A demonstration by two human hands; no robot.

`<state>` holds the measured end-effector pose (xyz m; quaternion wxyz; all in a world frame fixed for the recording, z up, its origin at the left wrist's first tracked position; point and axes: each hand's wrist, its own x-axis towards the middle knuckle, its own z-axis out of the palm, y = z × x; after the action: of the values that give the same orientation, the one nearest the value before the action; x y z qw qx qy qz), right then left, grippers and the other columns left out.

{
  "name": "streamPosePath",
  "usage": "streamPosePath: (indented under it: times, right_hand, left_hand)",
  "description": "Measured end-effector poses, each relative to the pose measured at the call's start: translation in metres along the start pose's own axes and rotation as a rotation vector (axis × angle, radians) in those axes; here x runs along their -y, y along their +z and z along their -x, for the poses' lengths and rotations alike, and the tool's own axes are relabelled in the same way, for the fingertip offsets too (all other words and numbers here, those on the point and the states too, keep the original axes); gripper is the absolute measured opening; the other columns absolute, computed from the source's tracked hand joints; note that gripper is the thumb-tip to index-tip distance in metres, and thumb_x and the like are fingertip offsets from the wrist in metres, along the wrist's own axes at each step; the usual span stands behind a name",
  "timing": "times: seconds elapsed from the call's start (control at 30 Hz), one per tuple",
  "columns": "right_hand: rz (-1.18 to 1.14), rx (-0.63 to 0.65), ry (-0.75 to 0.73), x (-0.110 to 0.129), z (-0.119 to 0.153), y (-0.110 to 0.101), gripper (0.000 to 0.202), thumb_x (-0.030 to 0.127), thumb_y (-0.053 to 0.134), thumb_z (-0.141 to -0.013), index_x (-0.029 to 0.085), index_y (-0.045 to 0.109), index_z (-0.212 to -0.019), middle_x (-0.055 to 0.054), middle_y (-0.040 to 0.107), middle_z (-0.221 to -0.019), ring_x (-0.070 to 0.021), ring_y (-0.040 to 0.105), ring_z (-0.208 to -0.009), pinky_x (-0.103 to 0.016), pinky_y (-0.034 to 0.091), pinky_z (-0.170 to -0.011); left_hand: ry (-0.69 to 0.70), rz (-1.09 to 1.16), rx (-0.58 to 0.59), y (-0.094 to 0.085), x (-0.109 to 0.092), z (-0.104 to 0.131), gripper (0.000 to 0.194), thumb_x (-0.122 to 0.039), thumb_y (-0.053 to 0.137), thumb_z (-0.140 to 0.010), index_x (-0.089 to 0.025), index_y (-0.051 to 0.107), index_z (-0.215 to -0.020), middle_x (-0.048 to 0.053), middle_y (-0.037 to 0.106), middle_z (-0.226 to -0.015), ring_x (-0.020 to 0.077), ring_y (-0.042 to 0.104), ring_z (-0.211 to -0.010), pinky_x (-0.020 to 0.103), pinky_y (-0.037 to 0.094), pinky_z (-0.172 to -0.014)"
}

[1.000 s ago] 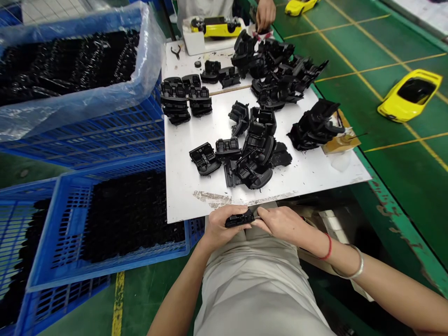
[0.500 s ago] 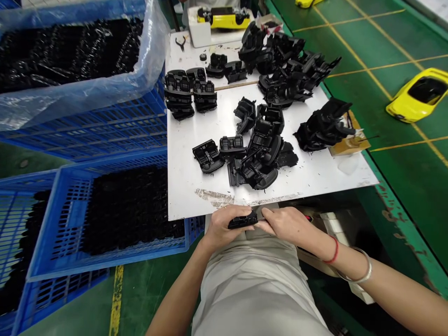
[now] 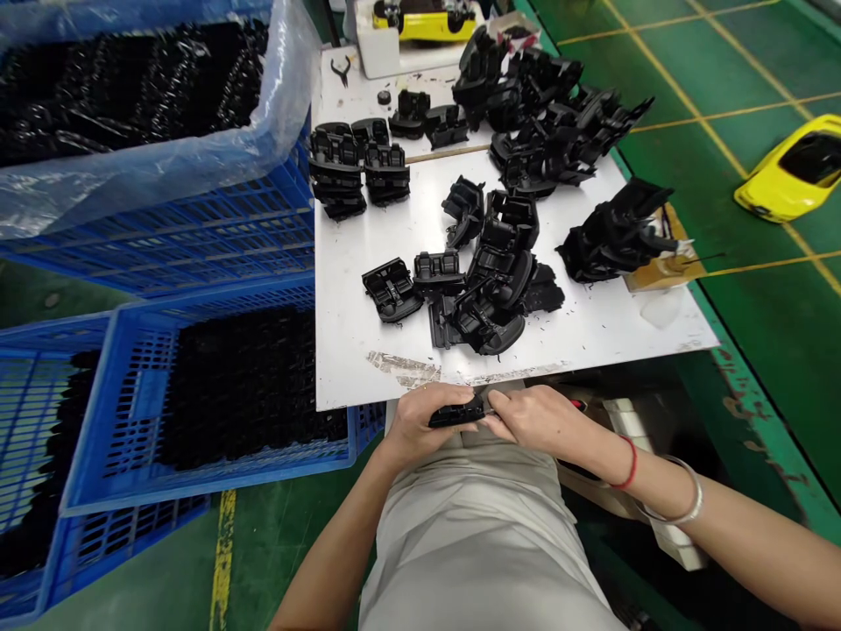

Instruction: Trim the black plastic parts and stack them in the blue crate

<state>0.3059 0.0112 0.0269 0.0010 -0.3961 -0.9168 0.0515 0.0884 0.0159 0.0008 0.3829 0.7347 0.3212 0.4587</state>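
Just below the table's near edge, my left hand (image 3: 419,422) is closed around a small black plastic car-interior part (image 3: 455,414). My right hand (image 3: 537,419) is closed on a thin tool with a metal tip and a red end (image 3: 578,405); most of it is hidden in the fist, so its exact kind is unclear. The tip and right thumb are close against the right end of the part. Beyond both hands lies a loose pile of black car-interior pieces with moulded seats (image 3: 496,289).
More black pieces are stacked on the white table (image 3: 355,350), near pliers (image 3: 341,70) and a small box (image 3: 657,272). Blue crates (image 3: 216,491) of black parts stand to the left. A yellow toy car (image 3: 792,171) sits on the green surface at right.
The camera view has shifted slightly, so the table and cars appear a little displaced. Both hands keep the same hold on the black part and the tool.
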Motion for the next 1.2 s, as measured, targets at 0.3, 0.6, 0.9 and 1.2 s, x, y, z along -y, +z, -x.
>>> streamPosePath:
  times: [0.3, 0.6, 0.9, 1.2]
  right_hand:
    - [-0.498, 0.169, 0.049, -0.009, 0.002, -0.012, 0.027, 0.033, 0.035, -0.1, 0.023, 0.041, -0.075, 0.004, 0.049, -0.058, -0.0121, 0.04, -0.047, -0.025, 0.024, -0.048]
    - [-0.252, 0.007, -0.008, -0.007, 0.018, -0.004, 0.034, 0.031, 0.023, -0.104, 0.021, 0.045, -0.079, 0.002, 0.051, -0.063, -0.0114, 0.039, -0.047, -0.027, 0.018, -0.047]
    - [-0.081, -0.076, -0.04, -0.001, 0.017, -0.004, 0.037, 0.027, 0.023, -0.104, 0.019, 0.047, -0.077, 0.001, 0.051, -0.062, -0.0113, 0.038, -0.048, -0.027, 0.016, -0.047]
    - [-0.073, -0.008, -0.11, -0.003, 0.015, -0.01, 0.029, 0.007, 0.027, -0.095, 0.019, 0.045, -0.077, 0.003, 0.045, -0.06, -0.0111, 0.027, -0.047, -0.028, 0.013, -0.046]
  left_hand:
    - [0.018, -0.001, 0.005, -0.001, 0.0, 0.0, 0.031, -0.026, 0.08, -0.076, -0.019, 0.069, -0.104, 0.011, 0.078, -0.1, 0.0237, 0.075, -0.096, 0.035, 0.061, -0.084]
    - [0.048, 0.015, 0.0, -0.002, 0.0, -0.001, 0.033, -0.025, 0.081, -0.075, -0.018, 0.067, -0.104, 0.012, 0.078, -0.099, 0.0238, 0.075, -0.097, 0.035, 0.062, -0.085]
    - [0.048, -0.001, 0.006, -0.002, 0.0, 0.0, 0.033, -0.026, 0.081, -0.075, -0.018, 0.067, -0.104, 0.012, 0.078, -0.099, 0.0239, 0.075, -0.096, 0.036, 0.062, -0.084]
    - [0.055, 0.022, 0.016, -0.002, 0.0, -0.001, 0.035, -0.022, 0.082, -0.074, -0.018, 0.067, -0.105, 0.013, 0.078, -0.099, 0.0249, 0.074, -0.097, 0.036, 0.062, -0.085]
